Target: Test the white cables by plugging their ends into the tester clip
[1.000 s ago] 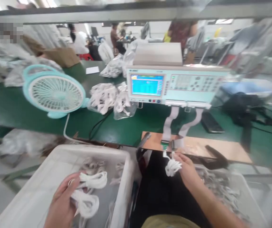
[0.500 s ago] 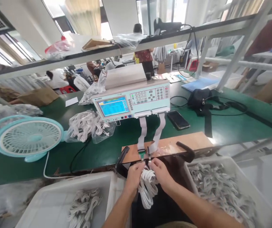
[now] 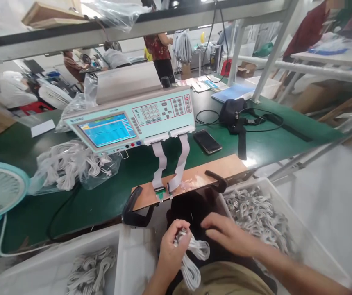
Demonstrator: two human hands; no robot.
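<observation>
My left hand (image 3: pixel 173 246) is closed around a coiled white cable (image 3: pixel 191 272), held over my lap with its loops hanging down. To the right of it, my right hand (image 3: pixel 225 232) is apart from the cable, fingers partly spread and nothing seen in them. Beyond both hands, a small green connector board (image 3: pixel 161 194) sits on the edge of a wooden board (image 3: pixel 225 167). Two flat ribbon cables (image 3: pixel 160 164) run from it up to a bench tester (image 3: pixel 151 112) with a lit blue screen.
White bins of coiled cables stand left (image 3: pixel 122 254) and right (image 3: pixel 305 229). On the green table (image 3: pixel 274 141) are a phone (image 3: pixel 207 141), a black pouch (image 3: pixel 232 114), bagged cables (image 3: pixel 65 164) and a blue fan (image 3: pixel 0 192). Black clamps (image 3: pixel 135 205) hold the board's edge. People work behind the shelf.
Both hands have drawn back from the connectors at the board's edge. My left hand has brought the cable toward my lap; my right hand has let go. The view has tilted down and right.
</observation>
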